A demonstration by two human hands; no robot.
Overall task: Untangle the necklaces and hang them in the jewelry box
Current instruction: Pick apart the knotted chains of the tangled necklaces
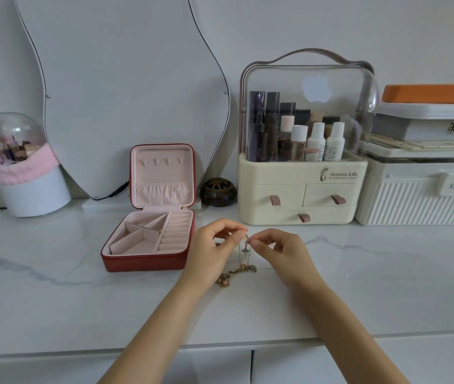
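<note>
Centre of frame: left hand and right hand each pinch with their fingers the top of the tangled necklaces, whose chains hang vertically onto the bench. Jewelry box stands open just left; bare bench lower left.

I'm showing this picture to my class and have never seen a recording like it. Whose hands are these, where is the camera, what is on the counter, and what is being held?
No machine here: a person wears a camera on the head, looking down at their own bare hands. The left hand and right hand each pinch a thin chain of the tangled necklaces, lifting it; the rest lies on the white marble counter. To the left, a red jewelry box stands open, its lid hooks bare. Behind are a cream cosmetics organizer and a mirror.
</note>
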